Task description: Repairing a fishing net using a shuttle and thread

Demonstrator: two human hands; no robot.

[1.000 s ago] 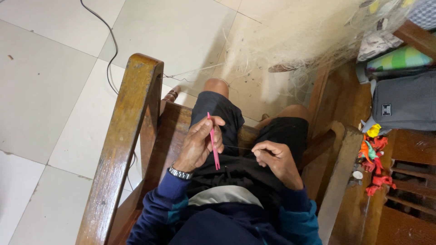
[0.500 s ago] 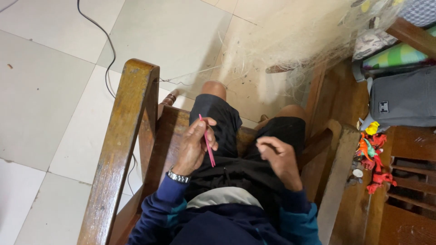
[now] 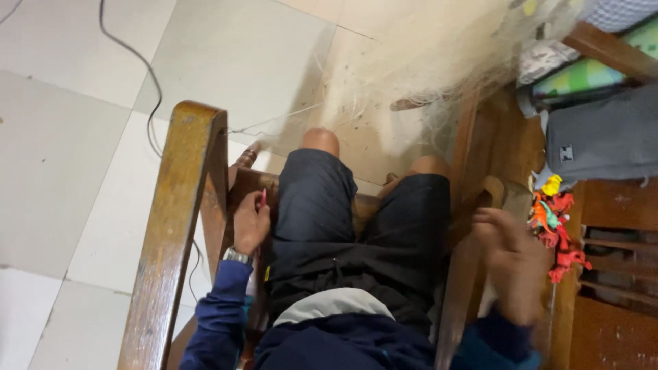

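Nearest the camera, the person sits in a dark-stained wooden armchair (image 3: 175,226), wearing a dark blue long-sleeved top and black shorts.

Left hand (image 3: 251,223): low at the left side of the lap, against the chair's left armrest, a metal wristwatch (image 3: 238,257) on the wrist. Grip closed around a thin pink stick-shaped tool (image 3: 263,198), of which only the upper tip shows above the fingers.

Right hand (image 3: 510,267): out to the right, over the chair's right armrest, and blurred. Whether its grip is wide or narrow, I cannot tell; nothing is visibly held.

Just right of that hand, a cluster of small red, orange, yellow and green plastic pieces (image 3: 554,226) hangs against a wooden furniture frame.

Farther off, a pale, fine-meshed net (image 3: 439,65) is heaped on the tiled floor beyond the knees, with loose strands trailing toward the chair. A black cable (image 3: 140,65) crosses the floor at far left.

Risks, as judged: the loose strands may snag on the armrest, the watch or the tool tip; the cable is a trip hazard.

Packages: at far right, a grey fabric bag (image 3: 603,137) bearing a small pale square label, below a green striped roll (image 3: 582,72). No signs seen.
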